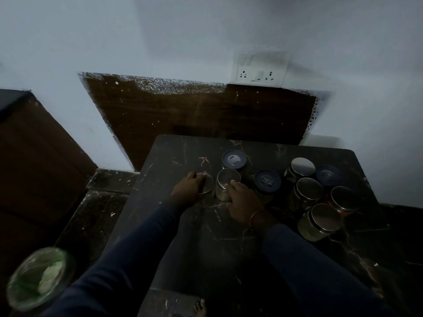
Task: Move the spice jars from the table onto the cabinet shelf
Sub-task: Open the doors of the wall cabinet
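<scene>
Gripping the left jar [207, 184] with the left hand [189, 187], fingers curled round its lid, and the right jar [226, 179] just beside it with the right hand [241, 200]. Standing upright on the dark marbled surface [206, 229], near the other jars [309, 189] clustered rightward.

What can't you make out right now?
Head view, dim throughout.
Spice jars: contents hidden by lids and darkness.
Left hand: finger placement on steel-lidded jar lost in darkness.
Second steel-lidded jar: near wall covered by right hand.
Blue lid: label too small.
Cabinet shelf: none in frame.
Green-lined bin: blurred.
</scene>
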The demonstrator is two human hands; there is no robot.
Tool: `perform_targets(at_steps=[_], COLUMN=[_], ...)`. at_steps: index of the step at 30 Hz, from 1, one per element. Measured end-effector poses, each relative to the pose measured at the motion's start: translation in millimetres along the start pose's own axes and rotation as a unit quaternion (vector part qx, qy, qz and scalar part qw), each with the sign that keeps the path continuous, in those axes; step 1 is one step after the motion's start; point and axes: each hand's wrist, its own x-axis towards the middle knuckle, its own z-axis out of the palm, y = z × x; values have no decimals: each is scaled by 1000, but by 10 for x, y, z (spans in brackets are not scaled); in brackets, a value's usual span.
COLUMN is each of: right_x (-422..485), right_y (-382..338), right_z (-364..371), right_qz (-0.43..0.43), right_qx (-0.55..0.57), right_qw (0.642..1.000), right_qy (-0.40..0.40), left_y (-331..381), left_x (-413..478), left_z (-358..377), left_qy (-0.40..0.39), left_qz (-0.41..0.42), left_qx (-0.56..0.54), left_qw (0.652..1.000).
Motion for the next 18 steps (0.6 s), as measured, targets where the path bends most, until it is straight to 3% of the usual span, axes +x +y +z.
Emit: perform_targets(at_steps=[8, 18], right_x=[-179, -17], right_y=[56, 71], right_z=[99, -117], right_qz=[-23, -16], right_qx=[-90, -32], right_qw=[995, 998], right_qy=[29, -44], left_y=[117, 270], left_x=[-328, -444], left_z=[242, 304], left_qy=[13, 41], left_qz=[-37, -57], left_qx=[-72, -68], left_qw=[997, 995])
